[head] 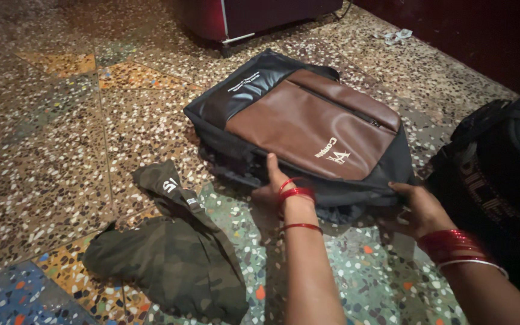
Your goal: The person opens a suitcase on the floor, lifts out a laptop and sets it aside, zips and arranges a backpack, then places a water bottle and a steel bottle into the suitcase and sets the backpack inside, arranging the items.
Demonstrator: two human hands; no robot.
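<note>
Backpack (308, 129) flat on floor (49, 138); garment (176, 259) left of it; second bag (501, 180) right

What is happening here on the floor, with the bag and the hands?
A person is bent over a black and brown backpack that lies flat on a speckled stone floor. The left hand rests on the near edge of the backpack, and the right hand grips its lower right corner. Both wrists wear red bangles. A camouflage garment lies crumpled on the floor to the left, apart from the backpack. A second dark bag sits at the right edge.
</note>
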